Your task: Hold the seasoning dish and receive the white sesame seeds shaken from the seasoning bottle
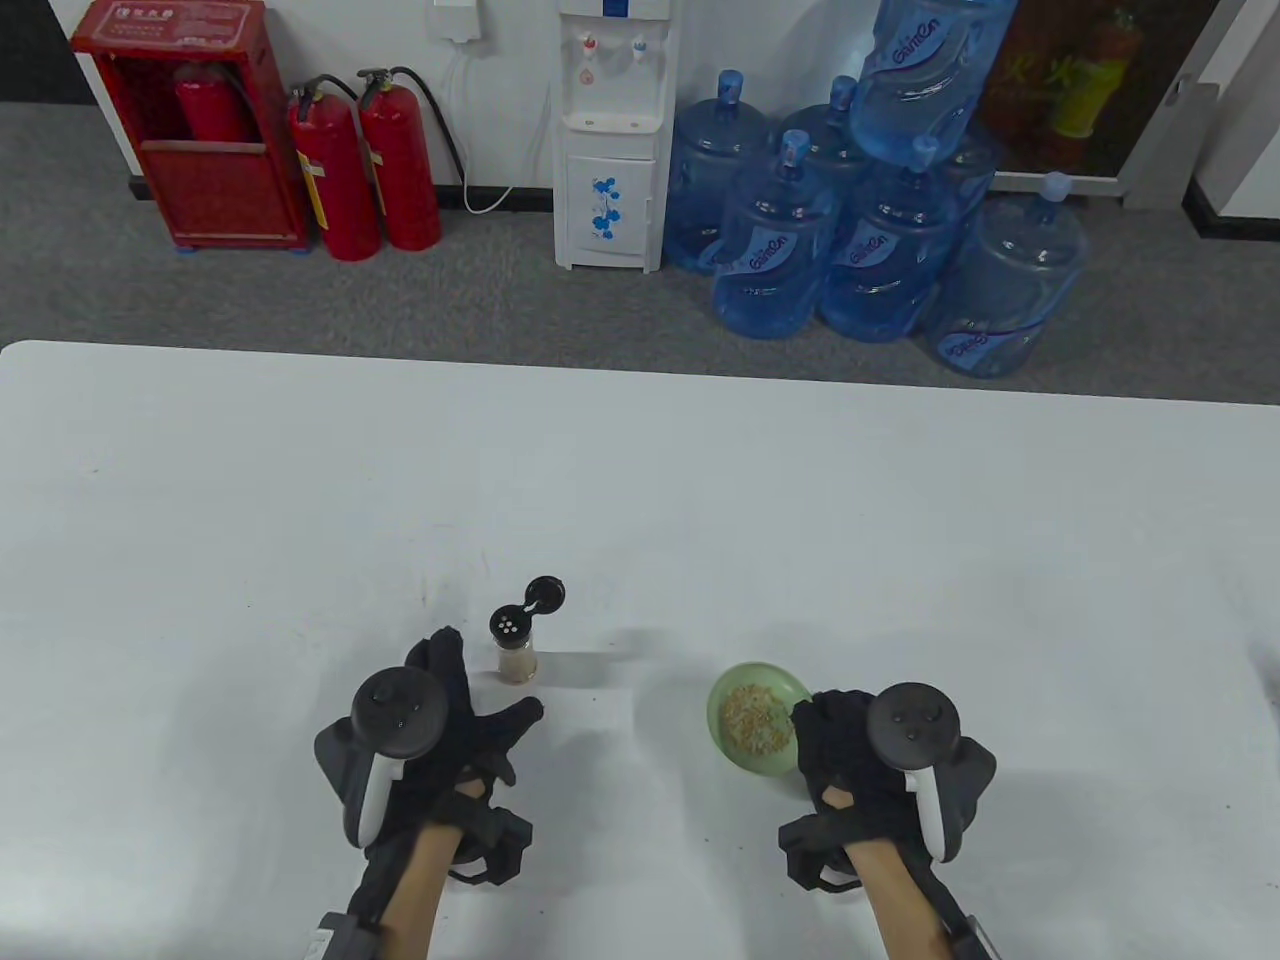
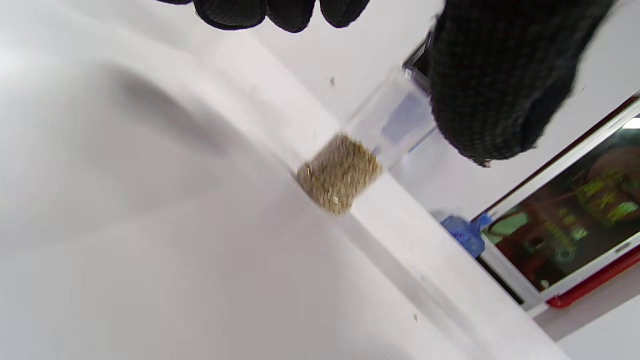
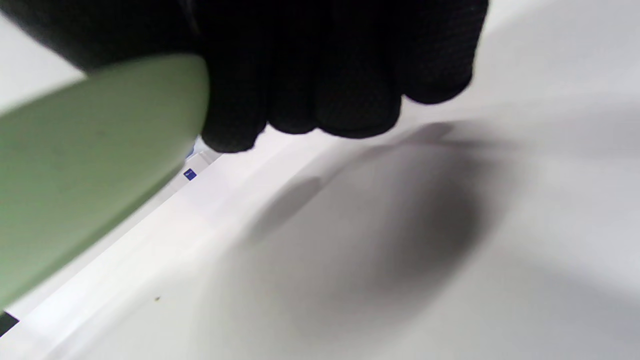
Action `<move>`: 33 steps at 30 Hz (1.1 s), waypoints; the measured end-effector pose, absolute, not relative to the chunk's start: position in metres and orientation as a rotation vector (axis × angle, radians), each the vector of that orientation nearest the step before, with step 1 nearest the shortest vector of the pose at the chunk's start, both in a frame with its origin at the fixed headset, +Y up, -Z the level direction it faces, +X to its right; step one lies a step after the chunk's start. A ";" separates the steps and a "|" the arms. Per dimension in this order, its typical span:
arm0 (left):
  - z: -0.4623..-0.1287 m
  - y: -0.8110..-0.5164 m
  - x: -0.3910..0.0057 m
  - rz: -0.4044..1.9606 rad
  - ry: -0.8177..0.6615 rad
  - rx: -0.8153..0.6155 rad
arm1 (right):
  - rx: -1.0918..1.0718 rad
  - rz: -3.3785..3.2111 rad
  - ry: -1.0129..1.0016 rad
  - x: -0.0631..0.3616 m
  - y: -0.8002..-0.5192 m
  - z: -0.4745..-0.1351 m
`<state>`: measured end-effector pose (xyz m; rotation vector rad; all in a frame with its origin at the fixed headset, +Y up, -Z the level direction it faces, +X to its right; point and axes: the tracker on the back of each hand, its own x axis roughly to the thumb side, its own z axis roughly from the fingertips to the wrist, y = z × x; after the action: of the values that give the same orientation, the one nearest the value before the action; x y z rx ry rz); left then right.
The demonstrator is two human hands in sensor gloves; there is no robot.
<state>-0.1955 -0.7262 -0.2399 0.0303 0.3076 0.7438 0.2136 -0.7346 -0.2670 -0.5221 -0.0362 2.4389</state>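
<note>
A small clear seasoning bottle (image 1: 518, 647) with sesame seeds in its lower part stands upright on the white table (image 1: 640, 480), its black flip cap (image 1: 545, 594) hanging open. My left hand (image 1: 485, 682) is spread open just in front of and left of the bottle, not gripping it. In the left wrist view the bottle (image 2: 350, 165) lies between the fingertips (image 2: 280, 12) and the thumb. My right hand (image 1: 815, 728) grips the right rim of a green seasoning dish (image 1: 728, 700) that holds a heap of seeds. The right wrist view shows the dish's underside (image 3: 90, 165) above its shadow.
The table's far edge (image 1: 640, 365) runs across the middle of the table view. Beyond it on the floor are a water dispenser (image 1: 610, 130), several blue water jugs (image 1: 880, 240) and red fire extinguishers (image 1: 365, 165).
</note>
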 end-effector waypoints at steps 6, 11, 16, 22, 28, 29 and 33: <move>-0.221 -0.730 -0.199 0.696 0.310 0.179 | -0.580 2.420 -0.044 0.215 -0.731 -0.277; -0.218 -0.724 -0.203 0.516 0.307 0.261 | -0.626 2.521 -0.025 0.206 -0.728 -0.301; -0.217 -0.726 -0.205 0.583 0.308 0.250 | -0.677 2.590 -0.007 0.194 -0.739 -0.323; -0.219 -0.728 -0.200 0.550 0.297 0.229 | -0.730 2.694 -0.021 0.186 -0.738 -0.341; -0.220 -0.729 -0.200 0.565 0.295 0.231 | -0.756 2.721 0.012 0.180 -0.742 -0.345; -0.220 -0.729 -0.200 0.565 0.296 0.230 | -0.755 2.722 0.010 0.180 -0.742 -0.345; -0.220 -0.728 -0.201 0.575 0.301 0.222 | -0.727 2.712 0.017 0.183 -0.743 -0.338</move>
<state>-0.2012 -0.7284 -0.2196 0.2224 0.3009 0.5749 0.1833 -0.7425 -0.3376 -0.7270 0.0172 2.7124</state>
